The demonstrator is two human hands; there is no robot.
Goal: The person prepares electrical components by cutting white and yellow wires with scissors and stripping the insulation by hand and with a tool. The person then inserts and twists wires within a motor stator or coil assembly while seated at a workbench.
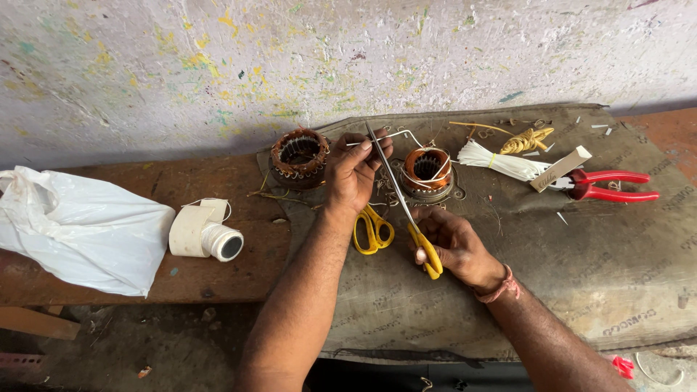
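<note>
Cutting white sleeving at the copper-wound stator (427, 170)

Right hand (454, 247) grips long yellow-handled scissors (406, 210); left hand (353, 170) pinches thin white sleeving (385, 136). Blades could nick nearby fingertips.

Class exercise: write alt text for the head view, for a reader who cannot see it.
Over a cloth-covered bench, the right hand holds yellow scissors while the left hand pinches a white strip at the blades. Two wound coils, red pliers and a tape roll lie nearby.
</note>
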